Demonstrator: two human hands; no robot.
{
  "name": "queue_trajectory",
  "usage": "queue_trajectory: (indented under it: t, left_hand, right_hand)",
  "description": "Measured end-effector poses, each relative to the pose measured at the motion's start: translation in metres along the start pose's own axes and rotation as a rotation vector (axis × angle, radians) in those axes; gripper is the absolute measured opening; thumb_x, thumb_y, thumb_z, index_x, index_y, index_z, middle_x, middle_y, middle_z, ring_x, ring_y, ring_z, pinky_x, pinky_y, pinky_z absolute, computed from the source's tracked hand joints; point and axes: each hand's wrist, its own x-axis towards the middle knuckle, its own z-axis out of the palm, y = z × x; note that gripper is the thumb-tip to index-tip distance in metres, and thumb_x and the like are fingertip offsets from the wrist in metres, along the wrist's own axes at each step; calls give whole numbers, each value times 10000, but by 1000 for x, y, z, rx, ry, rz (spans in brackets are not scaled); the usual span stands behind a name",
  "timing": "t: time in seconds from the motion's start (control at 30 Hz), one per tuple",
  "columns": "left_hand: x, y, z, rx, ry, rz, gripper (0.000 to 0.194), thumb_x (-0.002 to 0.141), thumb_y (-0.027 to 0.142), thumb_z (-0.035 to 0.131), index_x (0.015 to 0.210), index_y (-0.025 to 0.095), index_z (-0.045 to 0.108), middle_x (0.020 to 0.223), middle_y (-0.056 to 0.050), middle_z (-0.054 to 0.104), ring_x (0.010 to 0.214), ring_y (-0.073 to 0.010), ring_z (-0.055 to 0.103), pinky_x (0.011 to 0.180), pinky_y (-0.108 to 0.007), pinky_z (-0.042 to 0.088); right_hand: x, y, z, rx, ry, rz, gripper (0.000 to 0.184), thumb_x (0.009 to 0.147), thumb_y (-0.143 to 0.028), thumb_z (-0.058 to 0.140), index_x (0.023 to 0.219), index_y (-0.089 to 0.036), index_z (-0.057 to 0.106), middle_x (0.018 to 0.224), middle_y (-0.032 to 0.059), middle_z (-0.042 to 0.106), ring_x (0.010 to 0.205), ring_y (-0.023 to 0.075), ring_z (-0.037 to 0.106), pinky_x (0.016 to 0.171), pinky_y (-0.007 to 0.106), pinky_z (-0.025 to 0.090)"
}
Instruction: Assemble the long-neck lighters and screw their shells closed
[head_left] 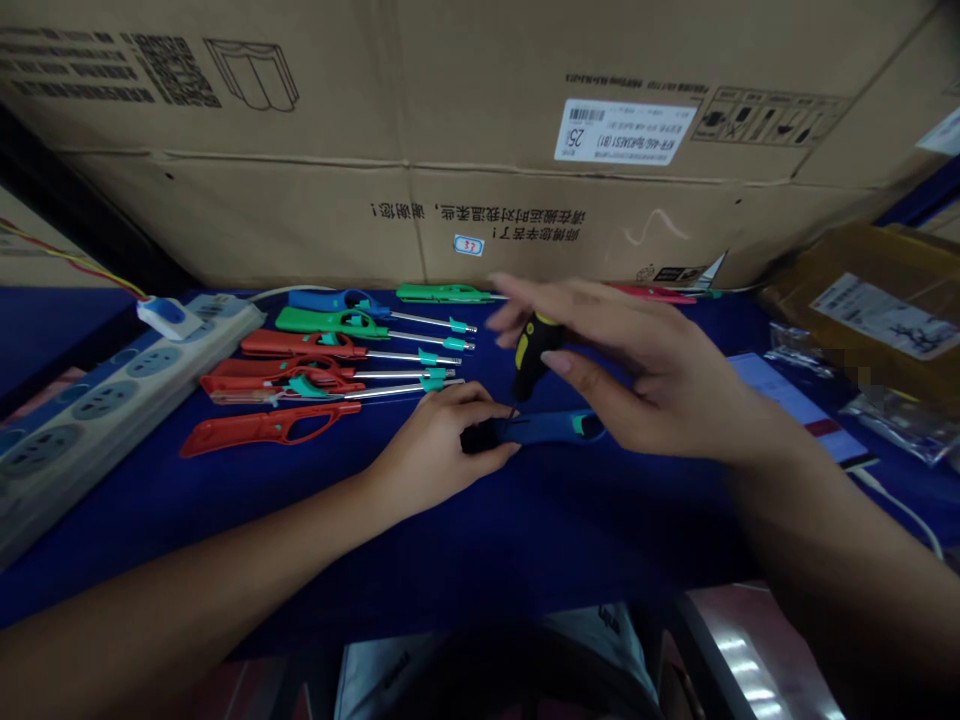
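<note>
Left hand pinches the blue lighter at its left end, apparently steadying it beneath the screwdriver, tip down within the curled fingers of the right hand.

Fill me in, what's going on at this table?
A person is working on a blue lighter with both hands. The left hand pinches one end against the table; the right hand holds a screwdriver, tip pointing down at the lighter. Whether the tip is seated in a screw is too small to tell. More lighters, red, green and blue, lie in a row between the power strip and the hands.
</note>
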Motion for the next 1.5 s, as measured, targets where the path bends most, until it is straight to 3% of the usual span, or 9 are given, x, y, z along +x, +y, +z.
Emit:
queue_trajectory:
  t: [0.17, 0.37, 0.57, 0.73, 0.93, 1.07, 1.17, 1.23, 1.5]
  left_hand:
    - [0, -2, 1, 9, -5, -20, 277, 859, 315, 747, 1119, 219, 737, 1045, -56, 685, 974, -228, 665, 922, -412, 527]
    - [0, -2, 1, 1, 4, -10, 271, 866, 313, 739, 1119, 217, 743, 991, -49, 673, 918, -214, 669, 878, -392, 537]
    - [-2, -2, 2, -30, -22, -42, 270, 854, 317, 745, 1107, 223, 741, 1056, -51, 701, 983, -224, 679, 951, -403, 529]
    - [-3, 3, -2, -19, -23, -70, 236, 825, 316, 770, 1028, 199, 735, 1006, -44, 686, 950, -213, 675, 898, -373, 539]
    - [-3, 6, -32, 50, -204, -141, 261, 784, 284, 782, 1031, 224, 722, 974, -22, 663, 930, -203, 662, 845, -353, 548]
    - [-8, 8, -39, 249, -207, -103, 439, 766, 358, 801, 1178, 256, 689, 1169, -51, 645, 1141, -279, 611, 1031, -472, 486]
    - [-9, 7, -26, 280, -163, -35, 587, 798, 526, 774, 1294, 242, 642, 1251, -77, 605, 1162, -284, 589, 1060, -487, 470]
    - [-8, 5, -17, 278, -155, 9, 514, 860, 518, 724, 1297, 258, 647, 1235, -73, 605, 1166, -274, 578, 1058, -479, 468]
    - [-7, 2, -23, 220, -216, 76, 238, 967, 309, 605, 1195, 242, 619, 1174, -59, 609, 1122, -224, 597, 1019, -407, 505]
  right_hand:
    - [-1, 0, 8, -140, 195, -20, 289, 960, -295, 630, 1246, -272, 667, 1134, 68, 708, 1060, 228, 672, 938, 390, 591]
    - [-1, -3, 1, -51, 1, -1, 472, 1006, -218, 507, 1474, -279, 487, 1327, 73, 650, 1204, 228, 627, 1041, 422, 535]
    - [0, 0, 10, -97, 147, -3, 306, 949, -258, 659, 1249, -203, 644, 1143, 77, 703, 1008, 206, 670, 921, 378, 574]
    - [0, -4, 5, -32, 112, 12, 356, 936, -219, 672, 1290, -235, 637, 1195, 51, 704, 1112, 214, 663, 974, 373, 556]
    - [-5, 19, -37, 185, 616, 224, 242, 821, -189, 796, 1042, -243, 713, 987, 13, 682, 763, 126, 667, 628, 252, 601]
    - [-26, 75, -37, 133, 387, 447, 282, 777, -292, 812, 1028, -213, 711, 990, 38, 722, 847, 176, 707, 775, 336, 618]
    - [-44, 117, -20, 4, 180, 519, 279, 845, -324, 694, 1096, -206, 721, 1072, 83, 735, 992, 236, 700, 953, 444, 560]
    - [-53, 134, -11, -32, 164, 518, 270, 852, -308, 660, 1085, -190, 729, 1091, 111, 720, 1021, 256, 685, 963, 459, 540]
    - [-60, 136, -5, -58, -84, 474, 238, 821, -264, 678, 1032, -200, 768, 1011, 87, 725, 908, 219, 683, 871, 388, 553]
